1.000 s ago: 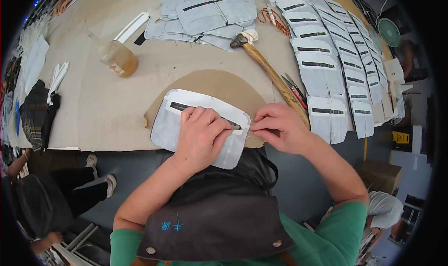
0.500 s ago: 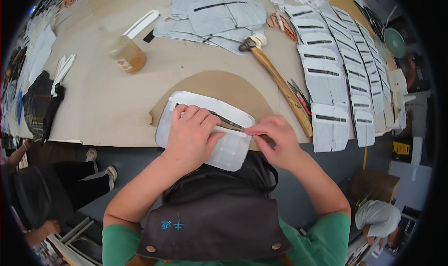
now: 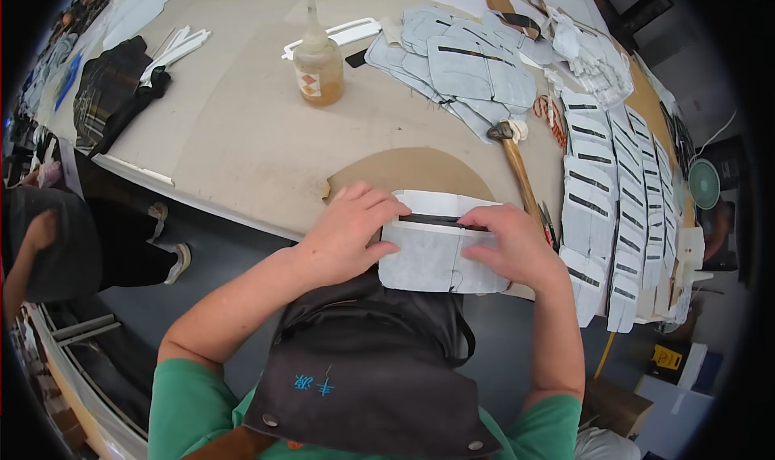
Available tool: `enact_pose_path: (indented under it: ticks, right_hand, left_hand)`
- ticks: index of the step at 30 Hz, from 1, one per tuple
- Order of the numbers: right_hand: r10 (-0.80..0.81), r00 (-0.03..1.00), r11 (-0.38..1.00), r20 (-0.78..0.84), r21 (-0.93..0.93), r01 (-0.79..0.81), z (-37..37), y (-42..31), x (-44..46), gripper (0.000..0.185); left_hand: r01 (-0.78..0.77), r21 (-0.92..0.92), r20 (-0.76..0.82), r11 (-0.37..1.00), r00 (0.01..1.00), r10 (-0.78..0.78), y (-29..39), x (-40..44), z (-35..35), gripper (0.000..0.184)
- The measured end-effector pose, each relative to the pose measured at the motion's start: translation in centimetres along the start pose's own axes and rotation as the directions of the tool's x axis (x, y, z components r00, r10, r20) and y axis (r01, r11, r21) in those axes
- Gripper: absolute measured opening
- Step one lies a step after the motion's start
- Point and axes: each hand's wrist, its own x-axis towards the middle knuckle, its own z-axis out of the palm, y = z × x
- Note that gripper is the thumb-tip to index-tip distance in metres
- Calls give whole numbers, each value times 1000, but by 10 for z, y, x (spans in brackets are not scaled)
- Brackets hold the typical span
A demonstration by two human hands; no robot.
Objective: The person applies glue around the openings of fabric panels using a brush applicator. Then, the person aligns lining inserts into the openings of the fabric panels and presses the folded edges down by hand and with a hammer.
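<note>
A light grey fabric panel (image 3: 432, 257) with rounded corners lies at the table's front edge, partly on a brown rounded sheet (image 3: 420, 168). Across its upper part runs a dark slot (image 3: 432, 219), bordered by white strips. My left hand (image 3: 351, 230) grips the panel's left side, fingertips near the slot's left end and thumb lower on the face. At the right, my right hand (image 3: 517, 242) has its fingers closed on the panel at the slot, with the thumb below. Its fingers hide the slot's right end.
Beyond the panel lie a hammer (image 3: 521, 173), a bottle of amber liquid (image 3: 319, 69) and a pile of grey panels (image 3: 476, 64). Rows of slotted panels (image 3: 588, 198) cover the right side. Dark cloth (image 3: 113, 89) lies at left. Another person (image 3: 56, 234) is at the far left.
My view has turned, so the table's contents appear shifted. The panel now sits squarer to me. My left hand has moved to its left edge, my right hand further over its face.
</note>
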Motion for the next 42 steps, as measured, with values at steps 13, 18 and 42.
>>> enact_pose_path:
  ticks: [13,18,42]
  right_hand:
    - [-262,823,951,-504,12,310,80,-12,35,14]
    - [-252,783,935,-569,67,349,81,-8,33,16]
    - [-219,794,959,-567,23,281,83,-7,35,17]
  left_hand:
    - [11,-72,-81,997,997,-17,-10,-2,9,63]
    - [79,-194,-67,978,993,-93,-12,15,-6,65]
    - [-194,108,340,975,929,147,-14,56,-21,25]
